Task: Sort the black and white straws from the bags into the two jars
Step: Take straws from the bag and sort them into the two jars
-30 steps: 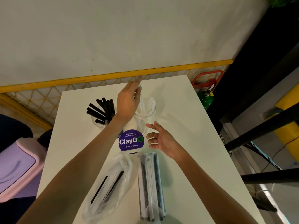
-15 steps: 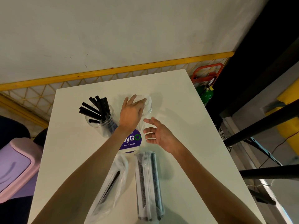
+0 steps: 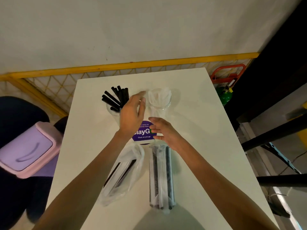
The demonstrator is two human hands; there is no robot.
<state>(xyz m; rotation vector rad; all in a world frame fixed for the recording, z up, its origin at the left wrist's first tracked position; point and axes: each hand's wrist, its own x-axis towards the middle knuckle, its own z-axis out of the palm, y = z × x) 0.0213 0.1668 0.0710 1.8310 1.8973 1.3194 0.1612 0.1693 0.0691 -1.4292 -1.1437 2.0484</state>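
Left hand is hovering with fingers loosely spread, holding nothing, its fingertips reaching just beside the rim of the jar of white straws; contact with the glass is hard to judge, the hand being blurred. Right hand is lying half open, fingers lightly curled, empty, its heel sitting over the top end of the right bag.

Between the two hands a purple sticker is showing, partly hidden by both: "…ayG…" and "Clean as you go" are reading clearly.

Just left of the left hand, the jar of black straws is standing with straws fanning outward. Below the left wrist the left bag is lying crumpled on the white table, holding black and white straws. Far left of the left forearm, a pink-and-purple bin is standing off the table.
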